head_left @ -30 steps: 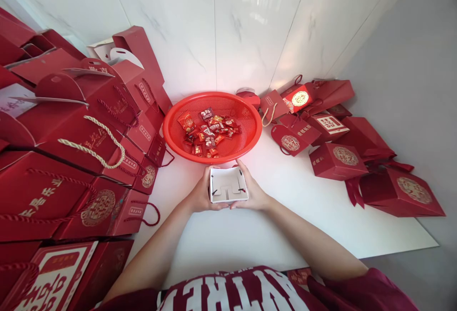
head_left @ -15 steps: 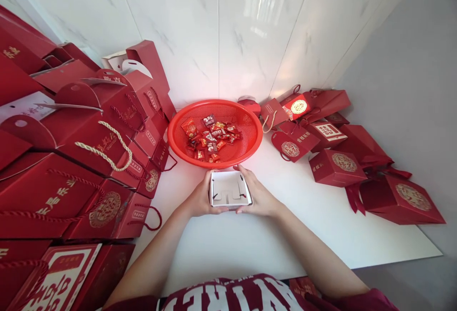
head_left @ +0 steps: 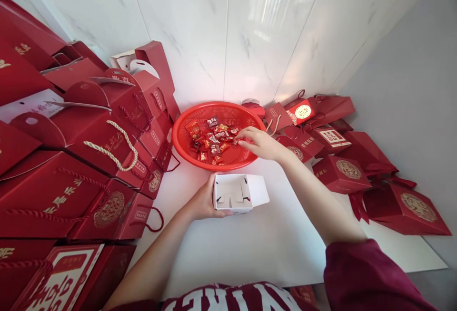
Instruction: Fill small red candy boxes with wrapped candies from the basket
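Observation:
A small gift box (head_left: 233, 206), white inside, stands open at the top, with a white flap (head_left: 259, 189) folded out on its right. Its left side is gripped by my left hand (head_left: 205, 200), thumb along the front and fingers behind. Beyond the box sits a red plastic basket (head_left: 185, 155) with perforated walls. Wrapped candies (head_left: 215, 142) in red, purple and gold lie in the bottom of it. Over the basket's right part reaches my right hand (head_left: 260, 143), fingers stretched toward the candies and holding nothing that I can see.
Red gift boxes (head_left: 82, 182) with rope handles are stacked high along the left. More red boxes (head_left: 339, 173) with gold emblems stand on the right. A tiled wall (head_left: 193, 30) closes off the back of the white table (head_left: 228, 249).
My right hand has left the box and moved up over the basket. The box's right flap now hangs outward. My left hand keeps its hold.

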### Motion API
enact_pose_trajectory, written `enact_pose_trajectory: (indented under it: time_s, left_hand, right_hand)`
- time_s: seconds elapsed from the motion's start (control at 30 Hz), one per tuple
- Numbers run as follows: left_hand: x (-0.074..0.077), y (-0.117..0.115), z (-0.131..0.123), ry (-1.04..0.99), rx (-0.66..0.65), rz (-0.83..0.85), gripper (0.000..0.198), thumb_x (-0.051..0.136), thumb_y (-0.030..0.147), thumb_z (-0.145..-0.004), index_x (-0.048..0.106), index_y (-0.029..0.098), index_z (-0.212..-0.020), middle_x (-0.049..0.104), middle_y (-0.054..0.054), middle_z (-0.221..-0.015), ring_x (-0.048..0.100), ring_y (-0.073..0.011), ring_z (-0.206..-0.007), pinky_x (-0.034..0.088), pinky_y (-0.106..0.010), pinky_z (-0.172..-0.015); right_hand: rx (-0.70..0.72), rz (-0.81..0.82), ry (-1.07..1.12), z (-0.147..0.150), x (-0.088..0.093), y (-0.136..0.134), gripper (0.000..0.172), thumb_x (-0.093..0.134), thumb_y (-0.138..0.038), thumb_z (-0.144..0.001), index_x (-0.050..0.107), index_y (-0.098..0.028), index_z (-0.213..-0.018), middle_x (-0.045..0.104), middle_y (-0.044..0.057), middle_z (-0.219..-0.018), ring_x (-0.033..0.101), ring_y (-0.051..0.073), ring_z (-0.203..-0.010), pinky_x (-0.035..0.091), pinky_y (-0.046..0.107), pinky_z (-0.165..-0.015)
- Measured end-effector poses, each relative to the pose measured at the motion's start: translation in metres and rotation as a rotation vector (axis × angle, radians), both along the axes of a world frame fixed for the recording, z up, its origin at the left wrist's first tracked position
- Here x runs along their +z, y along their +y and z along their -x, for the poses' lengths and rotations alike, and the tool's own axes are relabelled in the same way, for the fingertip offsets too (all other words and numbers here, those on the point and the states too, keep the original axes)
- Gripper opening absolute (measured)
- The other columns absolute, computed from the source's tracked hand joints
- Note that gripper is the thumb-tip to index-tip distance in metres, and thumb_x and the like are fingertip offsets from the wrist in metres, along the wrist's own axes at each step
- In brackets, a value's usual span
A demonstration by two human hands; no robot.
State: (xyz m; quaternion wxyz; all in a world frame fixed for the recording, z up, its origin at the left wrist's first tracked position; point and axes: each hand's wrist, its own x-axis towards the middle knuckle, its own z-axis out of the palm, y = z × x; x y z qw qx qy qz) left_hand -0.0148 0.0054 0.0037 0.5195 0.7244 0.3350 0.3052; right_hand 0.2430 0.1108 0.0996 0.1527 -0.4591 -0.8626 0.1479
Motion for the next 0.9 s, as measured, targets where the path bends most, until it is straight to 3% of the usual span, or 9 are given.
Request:
enact_pose_trajectory:
  time_s: [0.1, 0.2, 0.4, 0.53, 0.67, 0.8, 0.9]
  left_hand:
    - [0.0, 0.0, 0.002, 0.018, -0.003, -0.026, 0.106, 0.092, 0.033, -0.058, 0.026, 0.024, -0.141, 0.05, -0.016, -0.142, 0.05, -0.034, -0.133, 0.042, -0.048, -0.109]
    - [-0.001, -0.001, 0.003, 0.03, 0.005, -0.033, 0.103, 0.092, 0.033, -0.057, 0.029, 0.023, -0.138, 0.052, -0.016, -0.139, 0.053, -0.0343, -0.129, 0.043, -0.048, -0.108]
    - [-0.002, -0.001, 0.003, 0.003, 0.009, -0.009, 0.104, 0.092, 0.033, -0.056, 0.03, 0.023, -0.138, 0.056, -0.016, -0.134, 0.054, -0.0338, -0.128, 0.043, -0.05, -0.109]
    - [-0.001, -0.001, 0.003, 0.019, 0.01, -0.026, 0.103, 0.092, 0.034, -0.056, 0.03, 0.023, -0.137, 0.054, -0.016, -0.137, 0.054, -0.0329, -0.129, 0.043, -0.048, -0.108]
    - [0.001, -0.001, 0.003, 0.048, 0.009, -0.036, 0.104, 0.092, 0.034, -0.057, 0.028, 0.024, -0.139, 0.051, -0.016, -0.141, 0.052, -0.0328, -0.13, 0.044, -0.048, -0.108]
    - [0.001, -0.001, 0.003, 0.035, 0.008, -0.029, 0.106, 0.092, 0.033, -0.057, 0.027, 0.024, -0.14, 0.05, -0.016, -0.141, 0.051, -0.0336, -0.132, 0.043, -0.049, -0.109]
    - [0.002, -0.001, 0.002, 0.034, 0.011, -0.016, 0.103, 0.092, 0.034, -0.057, 0.03, 0.024, -0.138, 0.051, -0.015, -0.14, 0.051, -0.0346, -0.131, 0.043, -0.05, -0.109]
  right_hand:
    - [-0.044, 0.115, -0.169, 0.021, -0.001, 0.058, 0.029, 0.053, -0.024, -0.101, 0.064, -0.012, -0.125, 0.062, 0.016, -0.128, 0.058, 0.027, -0.121, 0.043, 0.038, -0.107]
    - [-0.134, 0.202, -0.302, 0.038, -0.005, 0.1, 0.031, 0.059, -0.026, -0.099, 0.063, -0.009, -0.123, 0.063, 0.018, -0.125, 0.062, 0.029, -0.115, 0.048, 0.044, -0.101]
    - [-0.204, 0.353, -0.446, 0.053, -0.022, 0.125, 0.033, 0.063, -0.035, -0.097, 0.061, -0.015, -0.123, 0.062, 0.011, -0.124, 0.064, 0.024, -0.106, 0.055, 0.045, -0.091]
    - [-0.165, 0.432, -0.417, 0.053, -0.026, 0.121, 0.026, 0.064, -0.034, -0.097, 0.065, -0.014, -0.113, 0.067, 0.008, -0.112, 0.067, 0.021, -0.097, 0.057, 0.04, -0.085]
    - [-0.117, 0.407, -0.2, 0.044, -0.012, 0.101, 0.018, 0.067, -0.027, -0.093, 0.069, -0.01, -0.097, 0.072, 0.012, -0.098, 0.069, 0.022, -0.089, 0.057, 0.035, -0.083]
    - [-0.024, 0.369, 0.129, 0.031, 0.0, 0.05, 0.033, 0.043, -0.034, -0.104, 0.063, -0.013, -0.121, 0.071, 0.008, -0.115, 0.07, 0.02, -0.1, 0.059, 0.029, -0.083]
    - [0.058, 0.478, 0.507, 0.023, 0.002, 0.007, 0.036, 0.051, -0.04, -0.1, 0.061, -0.016, -0.125, 0.07, 0.007, -0.118, 0.069, 0.021, -0.107, 0.06, 0.034, -0.089]
